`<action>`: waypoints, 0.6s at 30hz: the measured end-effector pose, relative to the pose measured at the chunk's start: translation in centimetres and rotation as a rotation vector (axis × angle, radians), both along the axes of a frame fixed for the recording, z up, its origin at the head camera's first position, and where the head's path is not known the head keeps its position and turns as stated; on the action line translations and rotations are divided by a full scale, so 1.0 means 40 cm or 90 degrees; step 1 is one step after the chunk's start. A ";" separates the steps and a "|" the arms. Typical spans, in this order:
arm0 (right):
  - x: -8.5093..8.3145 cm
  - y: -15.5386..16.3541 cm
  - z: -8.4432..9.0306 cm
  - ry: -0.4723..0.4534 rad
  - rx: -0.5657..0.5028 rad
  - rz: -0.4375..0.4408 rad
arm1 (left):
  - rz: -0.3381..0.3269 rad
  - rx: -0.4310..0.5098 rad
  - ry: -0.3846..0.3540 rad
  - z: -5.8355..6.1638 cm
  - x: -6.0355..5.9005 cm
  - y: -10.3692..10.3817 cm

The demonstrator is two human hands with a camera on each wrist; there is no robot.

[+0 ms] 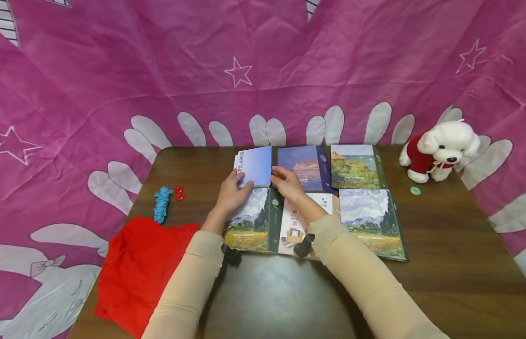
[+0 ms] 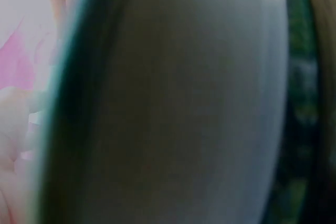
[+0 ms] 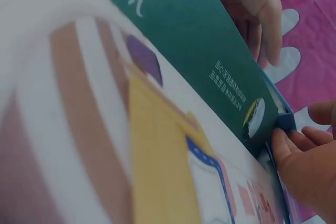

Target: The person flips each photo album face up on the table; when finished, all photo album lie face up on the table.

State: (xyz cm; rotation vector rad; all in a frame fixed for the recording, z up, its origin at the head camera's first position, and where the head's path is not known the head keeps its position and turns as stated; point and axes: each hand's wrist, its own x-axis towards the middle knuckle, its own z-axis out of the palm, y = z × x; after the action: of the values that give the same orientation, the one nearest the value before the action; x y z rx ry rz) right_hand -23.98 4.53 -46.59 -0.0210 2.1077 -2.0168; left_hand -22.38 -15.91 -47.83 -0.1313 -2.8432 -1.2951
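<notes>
A light-blue album marked POLAROID (image 1: pixel 258 165) lies at the back left of a group of albums, between my two hands. My left hand (image 1: pixel 234 190) holds its left side, thumb over the lower cover. My right hand (image 1: pixel 288 182) is at its lower right corner; in the right wrist view the bent fingers (image 3: pixel 294 145) touch a blue corner. Below it is a landscape photo album (image 1: pixel 250 221) with a green spine. A white illustrated album (image 1: pixel 288 235) lies under my right forearm. A green-edged cover (image 2: pixel 73 108), blurred, fills much of the left wrist view.
More albums lie alongside: a purple one (image 1: pixel 301 162), a garden one (image 1: pixel 352 167) and another landscape one (image 1: pixel 368 219). On the left are blue yarn (image 1: pixel 162 205), red buttons (image 1: pixel 179 194) and red cloth (image 1: pixel 148 268). A plush dog (image 1: pixel 442 148) and green button (image 1: pixel 415 190) are at right.
</notes>
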 end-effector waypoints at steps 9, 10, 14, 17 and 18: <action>0.007 -0.026 0.024 -0.007 -0.080 -0.107 | -0.029 -0.018 -0.003 0.013 -0.005 0.017; 0.006 -0.028 0.027 -0.015 -0.104 -0.125 | -0.034 -0.016 -0.005 0.016 -0.005 0.020; -0.005 -0.029 0.032 -0.060 -0.193 -0.176 | -0.058 0.037 -0.056 0.042 -0.001 0.030; -0.016 -0.018 0.027 -0.093 -0.231 -0.185 | -0.069 0.100 -0.114 0.067 -0.003 0.035; -0.018 -0.014 0.025 -0.098 -0.230 -0.183 | -0.070 0.113 -0.127 0.073 -0.004 0.037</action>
State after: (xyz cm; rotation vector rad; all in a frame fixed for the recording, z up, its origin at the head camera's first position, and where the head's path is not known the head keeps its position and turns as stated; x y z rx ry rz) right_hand -24.69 3.97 -45.57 0.3851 1.7107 -2.4495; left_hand -22.55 -14.44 -44.93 -0.1672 -2.8985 -1.6654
